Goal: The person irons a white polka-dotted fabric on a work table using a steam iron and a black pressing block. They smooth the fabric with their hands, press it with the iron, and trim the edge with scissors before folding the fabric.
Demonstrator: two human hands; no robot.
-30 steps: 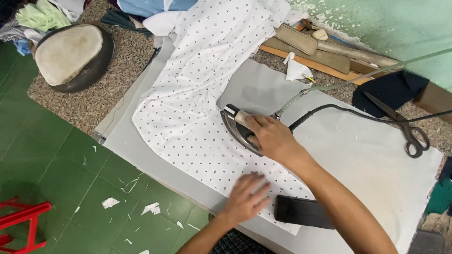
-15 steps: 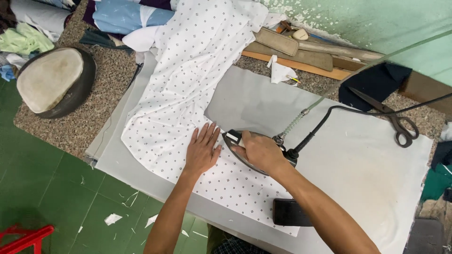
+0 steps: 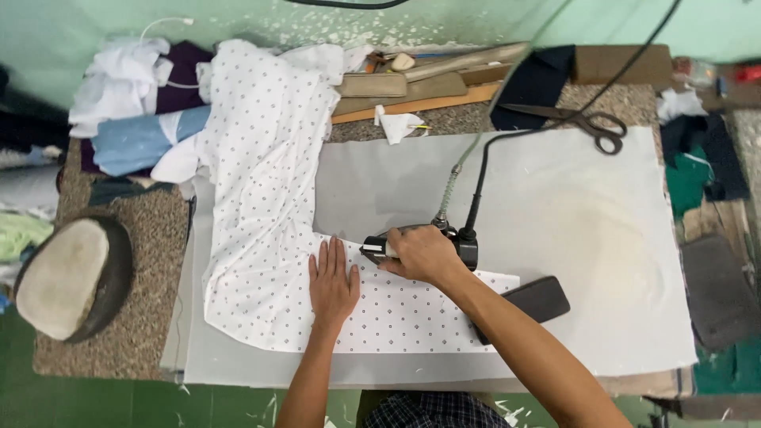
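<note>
Two cords [image 3: 476, 186] (scissors [image 3: 590, 123] beyond) trail behind iron [image 3: 412, 244].

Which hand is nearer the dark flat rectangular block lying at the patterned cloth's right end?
Right. The right hand grips the iron just up-left of the dark flat rectangular block; the left hand lies flat on the patterned cloth, farther left.

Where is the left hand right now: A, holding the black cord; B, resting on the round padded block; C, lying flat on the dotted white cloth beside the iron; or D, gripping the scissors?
C: the left hand lies palm down with fingers spread on the dotted white cloth, just beside the iron that the right hand grips; the scissors lie untouched at the far side of the table.
</note>
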